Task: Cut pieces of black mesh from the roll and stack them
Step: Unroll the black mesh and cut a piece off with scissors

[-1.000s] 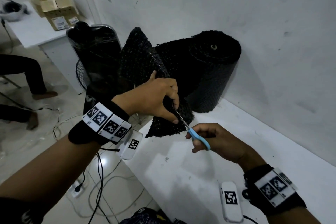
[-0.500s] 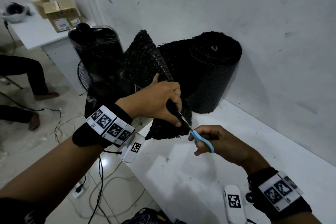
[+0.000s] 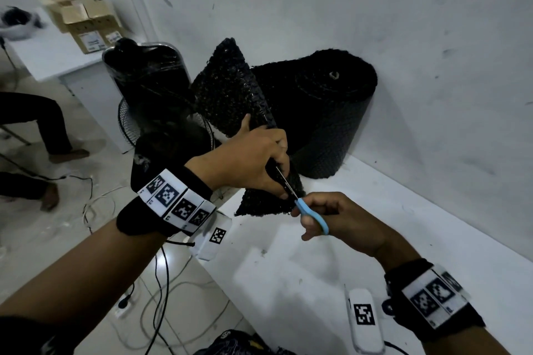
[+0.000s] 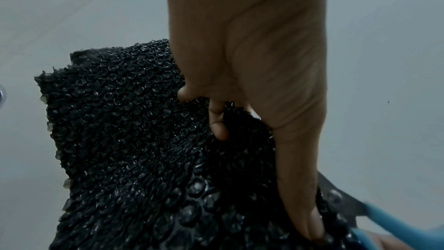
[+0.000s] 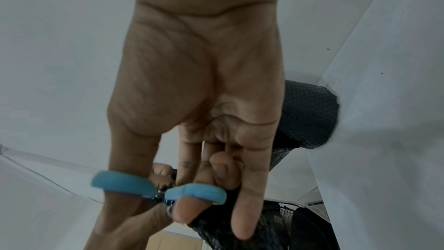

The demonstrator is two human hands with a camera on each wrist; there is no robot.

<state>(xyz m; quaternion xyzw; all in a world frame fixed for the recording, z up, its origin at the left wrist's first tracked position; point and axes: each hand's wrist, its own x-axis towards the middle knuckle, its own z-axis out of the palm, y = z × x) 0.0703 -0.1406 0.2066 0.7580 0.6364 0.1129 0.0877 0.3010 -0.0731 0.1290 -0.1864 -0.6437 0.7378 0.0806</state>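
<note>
Nearest, the right hand (image 3: 343, 219) holds the blue-handled scissors (image 3: 310, 215) above the white worktop (image 3: 317, 282), close to its left edge; in the right wrist view the thumb and a finger pass through the two blue loops (image 5: 158, 187), so its fingers (image 5: 250, 193) are curled and clamped on the handles. The blades (image 3: 284, 181) run up and away into the black mesh, touching the left hand. Just beyond, the left hand (image 3: 245, 161) grips the loose flap of black mesh (image 3: 227, 95), thumb on the near face and fingers (image 4: 217, 121) folded round the edge, clamped on the material beside the cut line. From the left wrist view the mesh surface shows as small shiny bubbles (image 4: 125, 121) with a frayed outer edge. The flap rises upright and tilted over the worktop's left edge, its lower corner (image 3: 259, 204) hanging just above the surface. Behind it the mesh roll (image 3: 326, 112) stands on end on the far part of the worktop, against the white wall (image 3: 375, 8). Farther left, off the worktop, a black fan (image 3: 161, 121) stands on the floor, and cardboard boxes (image 3: 83, 20) sit on another white table in the far corner.
</note>
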